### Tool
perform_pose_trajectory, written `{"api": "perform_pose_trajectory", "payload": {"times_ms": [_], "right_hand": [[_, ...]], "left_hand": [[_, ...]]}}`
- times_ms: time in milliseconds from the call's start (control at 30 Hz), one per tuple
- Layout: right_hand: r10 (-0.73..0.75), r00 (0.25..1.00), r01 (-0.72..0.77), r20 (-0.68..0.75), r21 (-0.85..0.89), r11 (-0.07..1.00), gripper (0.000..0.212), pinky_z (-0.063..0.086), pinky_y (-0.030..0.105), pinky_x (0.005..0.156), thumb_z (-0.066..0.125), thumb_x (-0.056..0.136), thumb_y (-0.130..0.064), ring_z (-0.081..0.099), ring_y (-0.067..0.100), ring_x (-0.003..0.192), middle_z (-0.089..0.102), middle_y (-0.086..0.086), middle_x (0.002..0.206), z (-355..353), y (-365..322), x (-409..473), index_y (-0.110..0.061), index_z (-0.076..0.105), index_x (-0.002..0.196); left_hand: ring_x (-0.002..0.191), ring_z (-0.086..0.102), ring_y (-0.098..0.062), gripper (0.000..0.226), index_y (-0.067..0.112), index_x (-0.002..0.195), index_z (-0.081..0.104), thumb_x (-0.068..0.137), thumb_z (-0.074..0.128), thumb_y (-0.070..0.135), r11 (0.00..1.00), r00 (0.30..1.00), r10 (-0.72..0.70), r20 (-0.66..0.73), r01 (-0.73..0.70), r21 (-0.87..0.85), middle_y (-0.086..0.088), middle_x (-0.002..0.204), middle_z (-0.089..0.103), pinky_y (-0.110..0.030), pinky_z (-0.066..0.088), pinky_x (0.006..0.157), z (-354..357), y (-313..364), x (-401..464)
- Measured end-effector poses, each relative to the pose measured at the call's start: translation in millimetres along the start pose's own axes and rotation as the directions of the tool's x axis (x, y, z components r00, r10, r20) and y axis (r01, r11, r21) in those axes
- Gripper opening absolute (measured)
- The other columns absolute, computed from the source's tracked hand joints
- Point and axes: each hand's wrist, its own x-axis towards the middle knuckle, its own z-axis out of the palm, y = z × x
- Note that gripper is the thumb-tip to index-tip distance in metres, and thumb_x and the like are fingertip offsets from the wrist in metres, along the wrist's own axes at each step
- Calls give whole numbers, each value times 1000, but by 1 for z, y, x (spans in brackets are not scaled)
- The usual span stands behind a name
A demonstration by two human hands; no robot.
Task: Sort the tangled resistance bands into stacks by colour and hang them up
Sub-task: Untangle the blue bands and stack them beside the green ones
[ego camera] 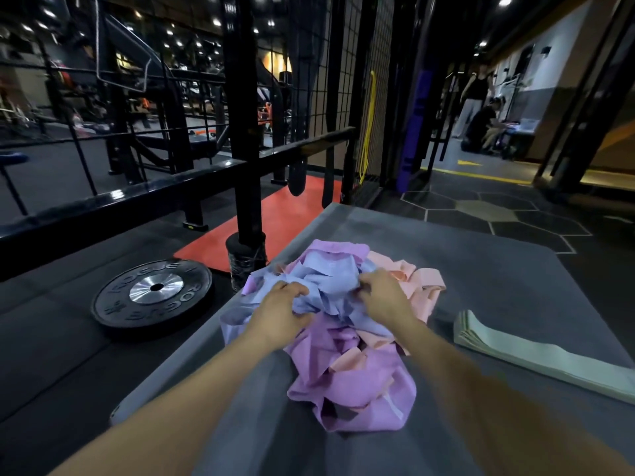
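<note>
Gym racks stand behind the grey bench (481,280) where our tangled bands (347,338) lie heaped. We reach both forearms forward: our left hand (280,316) and right hand (385,298) curl their fingers into the blue bands (326,273) on top, beside a green stack (536,355).

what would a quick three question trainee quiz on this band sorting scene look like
1. True or false: the mint bands already lie in a neat stack on the grey mat.
2. Which colour of band are both the left hand and right hand gripping in the tangled pile? A pink, B blue, C peach.
3. What lies on the floor to the left of the mat?

Key
1. True.
2. B, the blue bands.
3. A black weight plate.
</note>
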Motion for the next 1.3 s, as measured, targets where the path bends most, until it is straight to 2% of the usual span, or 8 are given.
{"api": "perform_pose_trajectory", "payload": {"times_ms": [167,433,567,700,800,933,1100,1300], "right_hand": [[34,965,1,-260,135,991,15,48,38,73,49,84,-3,58,30,80,66,13,84,-57,-17,13,-4,64,87],[64,927,25,-369,230,973,22,49,37,65,42,83,5,58,31,73,65,17,78,-114,-43,-22,-2,63,85],[50,919,71,-391,289,955,25,53,42,66,39,85,8,59,29,69,67,25,82,-137,-57,-46,5,63,90],[68,891,92,-450,324,942,22,54,41,68,42,86,8,58,28,70,65,23,78,-166,-57,-77,3,63,88],[111,896,51,-430,347,936,19,55,44,73,43,86,8,57,26,71,61,16,73,-181,-50,-100,2,61,84],[150,898,2,-414,344,939,21,55,46,76,42,85,10,57,25,69,57,7,62,-198,-33,-125,0,60,78],[347,854,-211,-388,352,912,25,53,54,79,46,77,8,54,25,72,58,15,70,-206,2,-152,-8,51,59],[505,781,-394,-369,337,855,19,55,49,79,42,83,1,57,32,73,59,17,76,-205,45,-184,6,59,81]], "left_hand": [[103,56,-22,40,11,123,55,84,65,16,998,999,-10,-40,8,-59,-7,125,51,-25,43,84,-17,9,6],[102,52,-17,47,13,128,50,85,67,22,982,998,37,-42,-44,-181,-6,126,48,-23,40,83,-33,65,-2],[113,48,-27,62,11,129,45,76,75,22,979,995,74,-70,-86,-187,-9,125,44,-40,42,94,-35,101,-14],[111,45,-30,68,7,127,39,73,78,22,979,979,150,-135,-166,-117,-12,123,41,-36,40,81,-32,132,-27],[111,47,-30,59,7,121,43,75,77,23,984,986,133,-104,-144,-105,-12,122,45,-40,44,84,-21,148,-36],[88,57,-25,7,22,80,54,84,60,24,995,995,92,48,-90,-31,3,90,60,-31,41,70,-5,162,-52],[80,53,-26,18,19,69,51,87,53,16,994,992,114,49,-114,-2,-1,81,57,-34,42,68,5,153,-63],[81,49,-27,16,17,76,47,90,54,12,974,992,102,-73,-114,-194,-5,83,55,-32,39,69,4,156,-62]]}}
